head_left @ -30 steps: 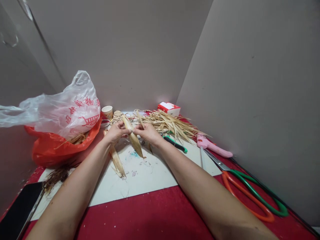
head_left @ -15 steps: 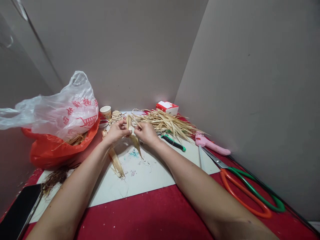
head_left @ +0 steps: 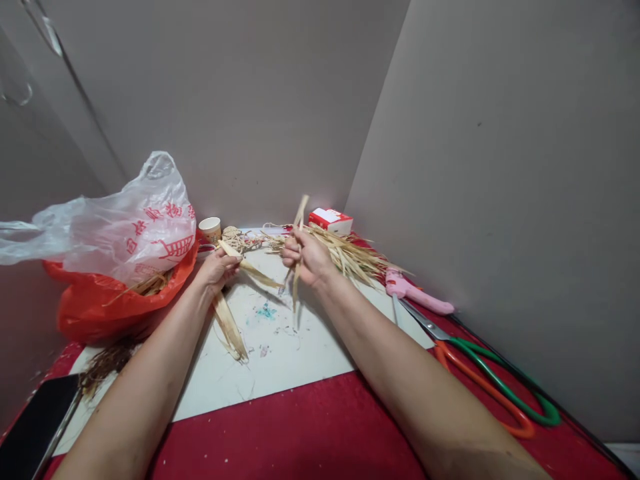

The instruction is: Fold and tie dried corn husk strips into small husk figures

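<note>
My left hand (head_left: 220,268) pinches a pale dried corn husk (head_left: 257,272) that slants down to the right over the white board (head_left: 280,360). In my right hand (head_left: 306,257) is a narrow husk strip (head_left: 301,212), gripped in the fist, with one end sticking up and the other hanging down. The two pieces are apart. Below my left hand lies another dried husk (head_left: 230,327) on the board. Beyond my right hand spreads a pile of husk strips (head_left: 355,257).
Large scissors (head_left: 480,367) with orange and green handles and a pink glue gun (head_left: 420,293) lie at right. Plastic bags (head_left: 125,307), a paper cup (head_left: 210,229), brown fibres (head_left: 107,363) and a phone (head_left: 37,417) are at left. A red-white box (head_left: 331,221) stands behind.
My hands have moved apart. The right one has gone right with the narrow strip, now upright. The left has shifted slightly left with its husk, which now points down to the right.
</note>
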Motion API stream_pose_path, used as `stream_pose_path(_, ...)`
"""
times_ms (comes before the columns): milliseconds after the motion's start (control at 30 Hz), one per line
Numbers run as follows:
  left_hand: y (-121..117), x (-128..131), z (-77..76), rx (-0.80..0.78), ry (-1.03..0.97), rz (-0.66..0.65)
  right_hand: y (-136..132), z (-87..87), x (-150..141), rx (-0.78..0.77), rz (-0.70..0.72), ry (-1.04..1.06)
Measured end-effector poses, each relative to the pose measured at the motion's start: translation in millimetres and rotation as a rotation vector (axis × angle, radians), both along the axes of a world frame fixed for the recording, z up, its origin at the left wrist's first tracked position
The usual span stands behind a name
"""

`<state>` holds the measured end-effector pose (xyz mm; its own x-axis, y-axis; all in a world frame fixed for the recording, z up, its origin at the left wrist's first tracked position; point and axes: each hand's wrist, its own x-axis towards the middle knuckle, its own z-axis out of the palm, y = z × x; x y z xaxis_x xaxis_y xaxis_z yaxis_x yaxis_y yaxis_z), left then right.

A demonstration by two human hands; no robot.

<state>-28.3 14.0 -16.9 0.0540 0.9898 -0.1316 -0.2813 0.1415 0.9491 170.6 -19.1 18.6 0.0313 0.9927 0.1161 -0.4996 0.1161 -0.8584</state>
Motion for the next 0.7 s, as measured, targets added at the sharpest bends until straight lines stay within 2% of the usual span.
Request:
stream_pose_path(67, 2, -3, -1.2, -0.02, -0.024, 0.059, -10, 20.2, 10, 0.04, -0.054, 0.028)
stream_pose_path(100, 3, -3, -1.6, -0.03, -0.034, 0.076, -16, 30.6, 17, 0.108, -0.148, 0.005)
stream_pose_path(200, 3, -4, -2.5, -0.045, -0.05, 0.064, -31, 54.1, 43, 0.46, -0.614, -0.262)
stream_pose_path(267, 2, -2, -2.8, -0.052, -0.048, 0.035, -33, 57.8, 63, 0.594, -0.912, -0.514)
stream_pose_path(333, 1, 0, -2.3, -0.058, -0.041, 0.008, -26, 50.7, 83, 0.579, -1.104, -0.821)
stream_pose_path(367, 0, 1, -1.7, -0.063, -0.039, -0.001, -20, 44.0, 92, 0.527, -1.122, -1.001)
stream_pose_path(400, -1, 2, -0.9, -0.067, -0.037, -0.009, -13, 36.3, 100, 0.443, -1.076, -1.186)
stream_pose_path(467, -3, 4, 0.9, -0.076, -0.033, -0.03, 2, 21.9, 111, 0.249, -0.785, -1.504)
stream_pose_path(500, -3, 4, 1.8, -0.077, -0.03, -0.042, 7, 16.9, 112, 0.181, -0.636, -1.589)
stream_pose_path(533, -4, 5, 2.5, -0.075, -0.027, -0.056, 11, 14.0, 111, 0.154, -0.538, -1.622)
stream_pose_path(600, -5, 6, 3.5, -0.068, -0.022, -0.088, 12, 14.0, 98, 0.222, -0.521, -1.541)
stream_pose_path(667, -7, 7, 4.0, -0.054, -0.019, -0.12, 7, 17.3, 72, 0.346, -0.565, -1.321)
stream_pose_path(700, -8, 8, 4.3, -0.046, -0.016, -0.139, 4, 17.7, 57, 0.38, -0.527, -1.189)
